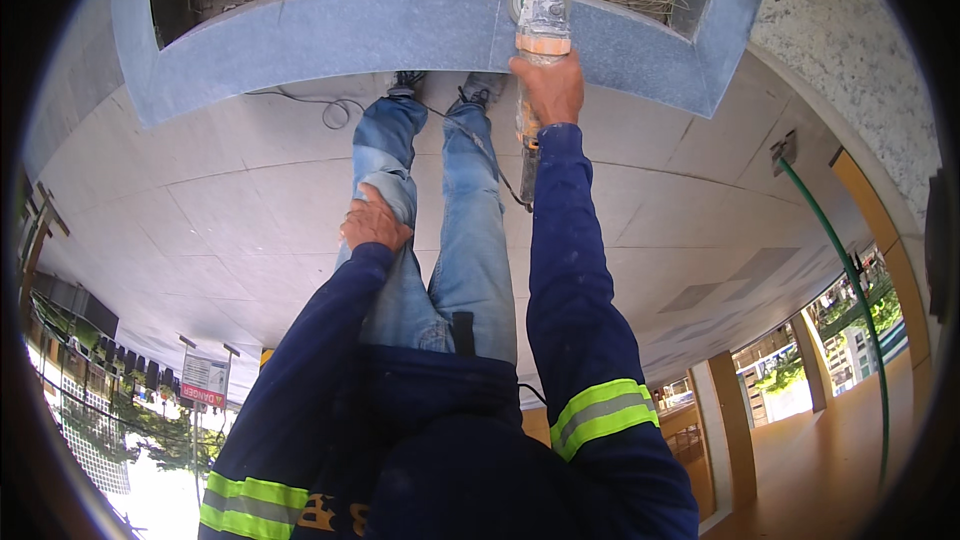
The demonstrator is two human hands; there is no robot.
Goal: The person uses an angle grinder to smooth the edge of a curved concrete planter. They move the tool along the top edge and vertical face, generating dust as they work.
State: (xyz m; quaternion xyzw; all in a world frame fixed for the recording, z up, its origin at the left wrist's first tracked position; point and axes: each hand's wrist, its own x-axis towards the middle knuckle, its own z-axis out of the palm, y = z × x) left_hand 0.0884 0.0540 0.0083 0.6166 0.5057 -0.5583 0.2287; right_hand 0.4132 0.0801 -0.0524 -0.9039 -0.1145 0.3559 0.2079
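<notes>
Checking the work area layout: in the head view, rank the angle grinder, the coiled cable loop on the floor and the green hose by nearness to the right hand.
1. Angle grinder, held in the right hand.
2. Cable loop, on the pale floor to the left.
3. Green hose, far right beside the wall.

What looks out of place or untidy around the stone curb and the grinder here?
Little stands out. The right hand holds the angle grinder on the grey stone curb; the left hand rests on the knee. The power cord lies in a loose loop on the tiled floor beside the feet.
</notes>
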